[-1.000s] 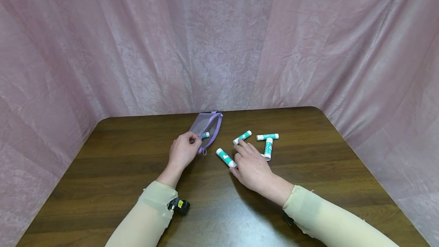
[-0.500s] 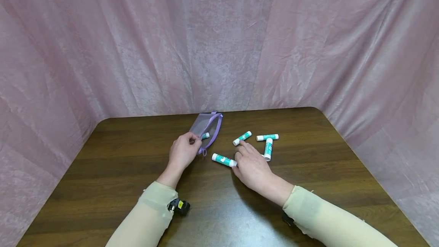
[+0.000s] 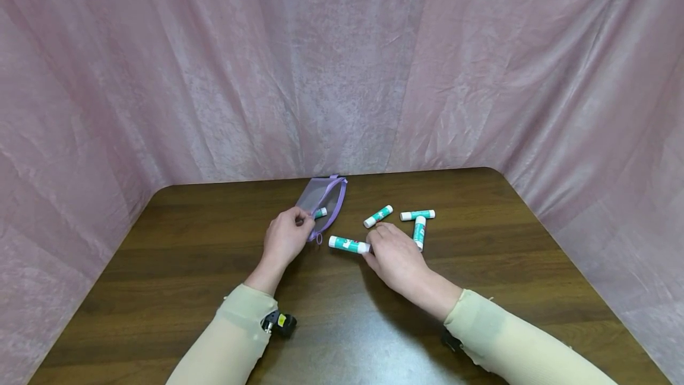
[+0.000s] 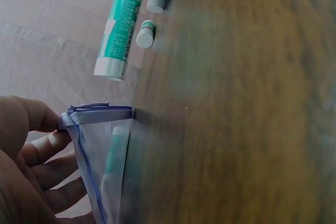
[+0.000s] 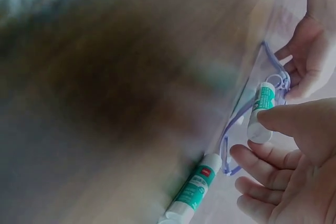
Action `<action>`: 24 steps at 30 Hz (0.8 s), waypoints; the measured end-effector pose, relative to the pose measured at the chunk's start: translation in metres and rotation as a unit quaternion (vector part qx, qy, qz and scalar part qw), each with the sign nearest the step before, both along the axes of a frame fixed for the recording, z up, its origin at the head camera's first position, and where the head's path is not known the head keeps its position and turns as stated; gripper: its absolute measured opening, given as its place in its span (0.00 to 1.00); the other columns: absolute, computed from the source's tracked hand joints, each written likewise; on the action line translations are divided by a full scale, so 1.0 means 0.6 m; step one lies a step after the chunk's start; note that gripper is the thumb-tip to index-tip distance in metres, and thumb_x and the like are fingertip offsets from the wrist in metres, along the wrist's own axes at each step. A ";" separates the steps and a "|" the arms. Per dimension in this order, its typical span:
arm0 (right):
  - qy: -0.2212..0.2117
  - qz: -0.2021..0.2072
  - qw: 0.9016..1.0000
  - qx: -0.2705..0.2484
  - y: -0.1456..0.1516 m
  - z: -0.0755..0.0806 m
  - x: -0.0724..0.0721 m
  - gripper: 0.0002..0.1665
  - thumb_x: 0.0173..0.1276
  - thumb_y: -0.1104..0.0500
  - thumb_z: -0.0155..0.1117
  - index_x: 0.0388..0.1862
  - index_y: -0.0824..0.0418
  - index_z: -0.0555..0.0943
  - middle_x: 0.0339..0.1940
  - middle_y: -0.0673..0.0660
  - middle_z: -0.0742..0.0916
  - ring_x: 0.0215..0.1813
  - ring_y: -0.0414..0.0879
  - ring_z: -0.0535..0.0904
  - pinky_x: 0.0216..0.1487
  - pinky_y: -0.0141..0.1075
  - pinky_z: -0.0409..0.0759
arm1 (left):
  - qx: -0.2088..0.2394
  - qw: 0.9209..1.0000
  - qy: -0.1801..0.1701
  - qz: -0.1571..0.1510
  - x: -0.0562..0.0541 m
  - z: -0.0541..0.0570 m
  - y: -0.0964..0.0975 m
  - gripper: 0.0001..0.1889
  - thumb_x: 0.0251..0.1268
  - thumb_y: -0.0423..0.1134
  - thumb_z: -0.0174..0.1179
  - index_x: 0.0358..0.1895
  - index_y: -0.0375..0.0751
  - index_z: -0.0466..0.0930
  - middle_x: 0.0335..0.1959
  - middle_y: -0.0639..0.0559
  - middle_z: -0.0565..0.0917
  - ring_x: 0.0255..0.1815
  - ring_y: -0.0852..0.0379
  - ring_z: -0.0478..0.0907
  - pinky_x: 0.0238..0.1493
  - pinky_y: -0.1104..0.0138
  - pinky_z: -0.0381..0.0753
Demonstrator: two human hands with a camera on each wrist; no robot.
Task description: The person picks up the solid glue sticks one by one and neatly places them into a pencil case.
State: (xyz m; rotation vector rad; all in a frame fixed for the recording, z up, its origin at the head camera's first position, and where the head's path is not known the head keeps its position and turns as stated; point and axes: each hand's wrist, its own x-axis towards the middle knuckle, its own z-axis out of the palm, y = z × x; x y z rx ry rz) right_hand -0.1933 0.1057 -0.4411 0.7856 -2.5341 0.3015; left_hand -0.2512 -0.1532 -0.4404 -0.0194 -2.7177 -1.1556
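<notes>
My left hand (image 3: 288,235) pinches the near edge of a purple mesh zipper pouch (image 3: 338,207), whose mouth gapes toward the right. Inside the pouch lies one glue stick (image 4: 114,156), green with white ends, seen through the mesh in the left wrist view. Between thumb and fingers my right hand (image 3: 398,257) grips another glue stick (image 3: 348,245) by one end. Its free end points left, toward the pouch, and in the left wrist view it hangs above the table.
Beyond my right hand lie more glue sticks on the wooden table (image 3: 214,254): a slanted glue stick (image 3: 378,216), a crosswise glue stick (image 3: 418,215) and a lengthwise glue stick (image 3: 419,233). A pink curtain (image 3: 342,64) hangs behind the table.
The gripped glue stick has swung from slanted to nearly crosswise, and has risen a little in my right hand, whose fingers have drawn in. My left hand and the pouch stay put.
</notes>
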 end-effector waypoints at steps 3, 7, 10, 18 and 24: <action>-0.001 -0.011 1.000 -0.009 0.001 0.005 -0.002 0.18 0.65 0.57 0.86 0.36 0.59 0.81 0.34 0.51 0.86 0.46 0.52 0.84 0.43 0.43 0.84 | 0.001 1.000 0.001 -0.002 0.000 0.000 0.000 0.07 0.71 0.43 0.65 0.40 0.45 0.89 0.49 0.47 0.92 0.40 0.46 0.82 0.40 0.54 0.77; -0.002 -0.020 1.000 -0.019 0.002 0.012 -0.006 0.18 0.67 0.58 0.85 0.38 0.58 0.80 0.34 0.50 0.87 0.45 0.51 0.85 0.38 0.44 0.83 | -0.001 1.000 0.002 -0.002 0.001 0.000 0.000 0.07 0.71 0.43 0.65 0.40 0.45 0.89 0.50 0.47 0.92 0.40 0.46 0.82 0.39 0.54 0.77; -0.003 -0.025 0.999 -0.024 0.002 0.016 -0.010 0.18 0.66 0.58 0.86 0.38 0.58 0.80 0.34 0.50 0.87 0.45 0.52 0.86 0.36 0.45 0.83 | -0.002 1.000 0.002 -0.003 0.001 0.000 -0.001 0.07 0.72 0.43 0.65 0.40 0.45 0.89 0.50 0.47 0.92 0.40 0.45 0.82 0.40 0.53 0.77; -0.026 -0.039 0.998 -0.035 0.000 0.025 -0.024 0.15 0.67 0.58 0.84 0.40 0.58 0.83 0.34 0.49 0.87 0.44 0.52 0.85 0.32 0.46 0.82 | 0.001 1.000 -0.002 -0.005 0.002 0.001 -0.002 0.07 0.72 0.42 0.65 0.41 0.44 0.89 0.50 0.46 0.92 0.38 0.47 0.81 0.37 0.56 0.76; -0.036 -0.051 0.997 -0.039 0.001 0.031 -0.040 0.13 0.68 0.58 0.84 0.40 0.57 0.84 0.32 0.48 0.87 0.40 0.50 0.83 0.31 0.44 0.80 | 0.000 1.000 -0.001 -0.003 0.002 0.002 -0.001 0.07 0.72 0.42 0.66 0.40 0.45 0.89 0.48 0.47 0.92 0.39 0.46 0.82 0.38 0.55 0.76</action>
